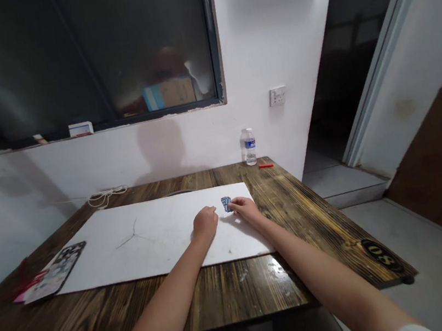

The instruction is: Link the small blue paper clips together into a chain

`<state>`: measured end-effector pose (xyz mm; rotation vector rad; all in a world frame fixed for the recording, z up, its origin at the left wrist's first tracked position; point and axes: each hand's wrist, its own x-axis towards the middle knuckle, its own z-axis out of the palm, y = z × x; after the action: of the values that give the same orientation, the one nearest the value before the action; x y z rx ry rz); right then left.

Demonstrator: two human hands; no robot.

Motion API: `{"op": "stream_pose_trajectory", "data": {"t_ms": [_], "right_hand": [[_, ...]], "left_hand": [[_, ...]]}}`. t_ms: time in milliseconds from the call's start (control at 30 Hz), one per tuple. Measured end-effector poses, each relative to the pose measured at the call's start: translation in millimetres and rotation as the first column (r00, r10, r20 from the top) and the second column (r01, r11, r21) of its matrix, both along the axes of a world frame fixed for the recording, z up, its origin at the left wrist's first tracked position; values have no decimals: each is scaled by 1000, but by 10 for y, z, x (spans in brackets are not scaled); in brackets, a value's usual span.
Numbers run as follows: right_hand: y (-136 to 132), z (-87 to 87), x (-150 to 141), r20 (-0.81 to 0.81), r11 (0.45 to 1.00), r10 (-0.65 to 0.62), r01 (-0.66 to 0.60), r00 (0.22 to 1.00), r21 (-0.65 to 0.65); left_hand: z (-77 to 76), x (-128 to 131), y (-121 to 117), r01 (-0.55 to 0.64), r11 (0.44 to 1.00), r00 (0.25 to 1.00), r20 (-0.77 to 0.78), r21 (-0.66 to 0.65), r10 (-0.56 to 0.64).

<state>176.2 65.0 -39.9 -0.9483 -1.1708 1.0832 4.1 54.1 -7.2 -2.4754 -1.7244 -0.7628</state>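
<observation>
A small blue-and-white piece of printed paper or card [227, 204] lies on a white board [158, 246], near the board's far right corner. My right hand [246, 210] is at its right side, with the fingertips pressed against its edge and seeming to pinch it. My left hand [205, 224] rests on the board just left of the piece, its fingers curled and nothing visible in them. A small gap separates those fingers from the piece.
The board lies on a dark-stained wooden table [232, 296]. A phone case [56, 272] sits at its left edge. At the back stand a water bottle [249, 147] and a red pen [266, 165], with a coiled white cable [107, 197] behind the board. A doorway opens at right.
</observation>
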Motion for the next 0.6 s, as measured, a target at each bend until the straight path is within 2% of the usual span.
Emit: {"op": "stream_pose_trajectory", "data": {"t_ms": [133,300,467,600], "right_hand": [[-9,14,-1,-5,1000,1,-1,1000,5],[-5,12,1,-22,1000,-15,14,1000,-17],[-1,18,-1,-28,1000,-11,11,1000,-12],[-1,25,-6,-60,1000,-2,1,998,-24]], "left_hand": [[-12,-34,38,9,998,982,189,66,-21],[-44,-61,100,-44,996,913,407,82,7],[-12,-82,113,-46,985,891,453,169,-36],[31,-89,81,-73,990,873,488,117,7]]}}
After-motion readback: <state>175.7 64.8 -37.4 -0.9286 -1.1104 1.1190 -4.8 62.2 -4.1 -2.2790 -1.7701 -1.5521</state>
